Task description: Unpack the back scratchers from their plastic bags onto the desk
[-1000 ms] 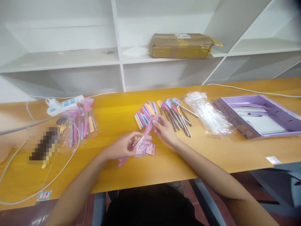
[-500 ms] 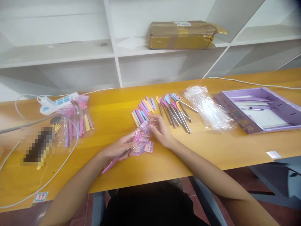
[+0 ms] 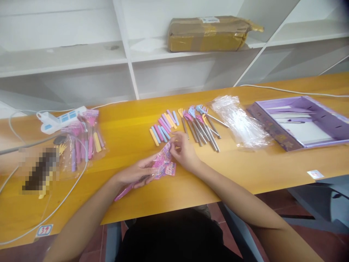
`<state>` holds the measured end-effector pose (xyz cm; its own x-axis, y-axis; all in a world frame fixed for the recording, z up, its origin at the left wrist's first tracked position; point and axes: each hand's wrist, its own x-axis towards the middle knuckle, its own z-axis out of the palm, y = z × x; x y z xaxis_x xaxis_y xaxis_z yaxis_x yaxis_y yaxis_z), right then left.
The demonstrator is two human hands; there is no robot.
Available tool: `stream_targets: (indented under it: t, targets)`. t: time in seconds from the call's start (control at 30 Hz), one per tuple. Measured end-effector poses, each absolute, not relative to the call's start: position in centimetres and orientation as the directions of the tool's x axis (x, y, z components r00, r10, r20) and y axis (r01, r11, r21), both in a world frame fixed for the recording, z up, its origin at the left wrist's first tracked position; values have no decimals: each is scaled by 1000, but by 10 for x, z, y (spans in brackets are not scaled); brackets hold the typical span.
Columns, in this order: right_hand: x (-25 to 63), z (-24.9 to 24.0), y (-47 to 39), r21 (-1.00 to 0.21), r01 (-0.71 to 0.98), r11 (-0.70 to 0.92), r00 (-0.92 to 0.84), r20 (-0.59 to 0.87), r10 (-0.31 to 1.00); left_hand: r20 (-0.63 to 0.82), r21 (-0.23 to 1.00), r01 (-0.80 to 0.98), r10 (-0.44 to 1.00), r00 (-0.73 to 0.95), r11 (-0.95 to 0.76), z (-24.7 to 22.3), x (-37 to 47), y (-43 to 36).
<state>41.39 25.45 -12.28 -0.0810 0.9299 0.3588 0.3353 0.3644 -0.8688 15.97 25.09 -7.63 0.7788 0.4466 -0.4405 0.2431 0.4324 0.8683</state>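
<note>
A pink back scratcher (image 3: 125, 191) in a clear plastic bag lies in my left hand (image 3: 137, 173), whose fingers are wrapped round its shaft. Its pink claw head (image 3: 159, 161) points toward my right hand. The thumb and fingers of my right hand (image 3: 184, 151) pinch at a small printed card (image 3: 166, 150) by the bag's mouth; whether the card is inside the bag is hard to see. Under the bag, several more printed cards (image 3: 170, 169) rest on the table, partly covered.
Behind my hands lie coloured handle sleeves (image 3: 163, 125) and metal-shafted back scratchers (image 3: 203, 127). Right of them are clear bags (image 3: 240, 123) and a purple box lid (image 3: 289, 136). At left are bagged scratchers (image 3: 84, 140), a power strip (image 3: 64, 119) and a loose cable (image 3: 73, 189).
The printed card has come closer to the bagged scratcher's head, with my right hand's fingers still at it. My left hand keeps its hold. The view has shifted slightly.
</note>
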Motion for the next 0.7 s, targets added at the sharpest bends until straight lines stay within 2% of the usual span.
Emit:
stream_targets:
  t: [0.2,0.3,0.47,0.6,0.63,0.7]
  targets:
    - [429,-110,256,-717,464,521,-201,488,850,-442,864,223,470,764,451,-75,155,252]
    - [432,-105,253,-756,438,487,-204,443,873,-442,866,220,483,756,449,-76,154,252]
    - [437,-102,262,-883,260,390,-222,339,914,-435,866,214,468,770,453,-78,152,251]
    - [454,-96,273,-932,156,326,69,339,938,-442,862,173,541,715,476,-72,148,252]
    - [458,-96,274,-940,152,305,85,320,944,-434,864,154,556,708,479,-70,146,254]
    - [460,-100,273,-946,197,257,-60,250,966,-404,872,111,573,713,477,-66,144,257]
